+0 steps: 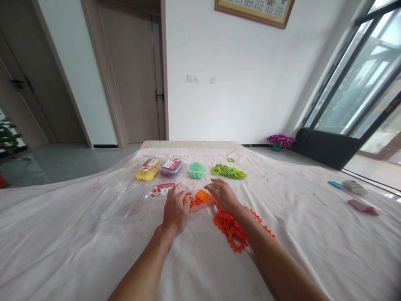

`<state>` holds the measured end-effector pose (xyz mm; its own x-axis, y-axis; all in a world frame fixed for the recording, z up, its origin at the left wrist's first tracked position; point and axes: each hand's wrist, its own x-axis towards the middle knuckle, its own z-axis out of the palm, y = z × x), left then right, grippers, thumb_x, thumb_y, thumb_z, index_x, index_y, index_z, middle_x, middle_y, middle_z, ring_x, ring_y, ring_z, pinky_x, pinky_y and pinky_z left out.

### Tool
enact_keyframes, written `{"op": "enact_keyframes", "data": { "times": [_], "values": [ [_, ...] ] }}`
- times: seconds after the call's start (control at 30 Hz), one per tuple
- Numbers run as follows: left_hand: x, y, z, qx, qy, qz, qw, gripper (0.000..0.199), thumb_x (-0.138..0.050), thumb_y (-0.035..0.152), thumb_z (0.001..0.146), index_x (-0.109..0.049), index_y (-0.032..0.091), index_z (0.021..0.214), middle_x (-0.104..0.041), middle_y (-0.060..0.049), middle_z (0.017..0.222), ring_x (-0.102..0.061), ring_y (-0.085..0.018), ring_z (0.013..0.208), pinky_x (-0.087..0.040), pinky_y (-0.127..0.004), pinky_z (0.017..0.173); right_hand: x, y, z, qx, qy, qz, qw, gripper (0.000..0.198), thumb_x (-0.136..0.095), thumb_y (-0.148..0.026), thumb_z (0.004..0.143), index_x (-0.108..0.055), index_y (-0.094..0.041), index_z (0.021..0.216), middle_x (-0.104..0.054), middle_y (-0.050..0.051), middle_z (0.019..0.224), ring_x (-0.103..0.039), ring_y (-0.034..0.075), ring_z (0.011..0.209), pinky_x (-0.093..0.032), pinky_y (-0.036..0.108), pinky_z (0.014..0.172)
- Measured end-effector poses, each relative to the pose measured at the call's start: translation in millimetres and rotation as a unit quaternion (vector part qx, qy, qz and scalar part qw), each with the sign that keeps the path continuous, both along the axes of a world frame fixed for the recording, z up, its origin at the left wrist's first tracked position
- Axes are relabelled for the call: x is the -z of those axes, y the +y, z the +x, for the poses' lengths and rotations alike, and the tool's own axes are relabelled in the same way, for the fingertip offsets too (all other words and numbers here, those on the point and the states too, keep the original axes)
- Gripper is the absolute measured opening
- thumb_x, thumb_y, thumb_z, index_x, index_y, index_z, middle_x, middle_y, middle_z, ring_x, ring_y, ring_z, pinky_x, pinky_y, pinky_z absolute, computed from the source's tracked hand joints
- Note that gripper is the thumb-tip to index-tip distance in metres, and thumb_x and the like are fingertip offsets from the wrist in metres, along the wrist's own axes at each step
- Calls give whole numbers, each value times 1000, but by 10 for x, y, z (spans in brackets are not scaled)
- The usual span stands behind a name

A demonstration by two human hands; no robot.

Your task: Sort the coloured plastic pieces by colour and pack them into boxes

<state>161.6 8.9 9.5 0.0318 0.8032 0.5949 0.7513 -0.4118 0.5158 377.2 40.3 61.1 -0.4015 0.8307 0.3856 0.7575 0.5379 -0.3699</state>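
Observation:
Between my hands sits a clear plastic box (200, 206) with orange interlocking gear-shaped pieces (202, 196) in it. My left hand (177, 207) is at the box's left side, fingers apart and slightly bent, the fingertips close to the orange pieces. Over the right side reaches my right hand (224, 195), palm down with fingers stretched toward the box. Whether either hand presses on the box is hard to tell. A loose heap of orange pieces (230, 228) lies on the cloth, partly hidden under my right forearm.
Behind the box stand closed boxes of yellow (145, 176) and purple pieces (168, 173), a box of green pieces (197, 170), and a lime-green pile (233, 172). An empty clear container (127, 205) and a label card (162, 189) lie left. A whitish packet (355, 187) is far right.

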Motion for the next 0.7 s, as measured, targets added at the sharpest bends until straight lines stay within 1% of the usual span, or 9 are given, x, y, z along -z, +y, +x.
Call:
{"op": "enact_keyframes", "data": {
  "times": [0.07, 0.13, 0.17, 0.23, 0.3, 0.37, 0.47, 0.53, 0.7],
  "values": [
    [4, 6, 1, 0, 1, 2, 1000, 30, -46, 19, 87, -73, 19, 99, -56, -12, 130, -47, -28, 126, -38, -51, 108, -5, 75, 118, 59, 22, 0, 998, 28, -47, -30, 94, -72, -21, 103, -72, 6, 107, -59, 21, 112, -41, 33, 97],
    [9, 13, 1, 0, 1, 5, 1000, 29, -45, 20, 87, -72, 18, 98, -57, -11, 129, -48, -28, 125, -38, -51, 108, -3, 137, 265, 124, 1, -30, 992, 29, -51, -25, 89, -70, -20, 110, -69, 8, 112, -61, 21, 108, -42, 33, 94],
    [12, 17, 1, -1, 2, 6, 1000, 29, -45, 20, 87, -73, 18, 98, -57, -11, 128, -48, -28, 125, -38, -50, 108, 1, 158, 337, 148, -22, -52, 987, 31, -53, -26, 87, -69, -20, 113, -68, 9, 115, -60, 22, 108, -42, 33, 94],
    [17, 23, 0, -3, 2, 7, 1000, 29, -45, 20, 87, -73, 18, 97, -57, -12, 128, -48, -28, 125, -38, -50, 108, 18, 180, 459, 180, -72, -92, 977, 37, -58, -33, 84, -67, -19, 118, -65, 11, 118, -59, 26, 111, -43, 35, 91],
    [24, 29, 0, -3, 2, 10, 1000, 29, -45, 20, 86, -73, 19, 96, -57, -12, 128, -48, -28, 125, -38, -50, 108, 44, 185, 531, 193, -109, -120, 968, 45, -60, -44, 83, -66, -20, 120, -64, 13, 120, -58, 28, 111, -44, 36, 87],
    [31, 34, -1, -2, 2, 12, 1000, 28, -46, 20, 86, -73, 19, 95, -58, -11, 127, -48, -27, 125, -38, -50, 108, 78, 189, 557, 191, -133, -141, 962, 48, -61, -51, 80, -67, -22, 118, -64, 12, 116, -59, 28, 106, -44, 34, 82],
    [43, 43, -4, -1, 0, 12, 1000, 28, -46, 20, 86, -72, 20, 95, -58, -11, 126, -48, -27, 125, -38, -49, 108, 137, 209, 554, 185, -156, -160, 957, 41, -66, -51, 75, -70, -24, 106, -65, 10, 106, -61, 26, 97, -44, 31, 75],
    [49, 48, -5, -1, -2, 14, 1000, 28, -47, 20, 85, -72, 20, 96, -59, -11, 125, -48, -27, 125, -38, -49, 108, 165, 227, 554, 189, -162, -162, 955, 41, -68, -51, 72, -71, -24, 102, -65, 10, 105, -62, 26, 95, -43, 31, 73],
    [47, 46, -6, -2, -3, 18, 1000, 27, -47, 21, 85, -73, 20, 95, -58, -11, 126, -48, -27, 124, -38, -49, 108, 114, 228, 569, 187, -151, -169, 956, 40, -64, -52, 75, -73, -23, 101, -67, 9, 102, -64, 24, 90, -43, 29, 72]
  ]
}}
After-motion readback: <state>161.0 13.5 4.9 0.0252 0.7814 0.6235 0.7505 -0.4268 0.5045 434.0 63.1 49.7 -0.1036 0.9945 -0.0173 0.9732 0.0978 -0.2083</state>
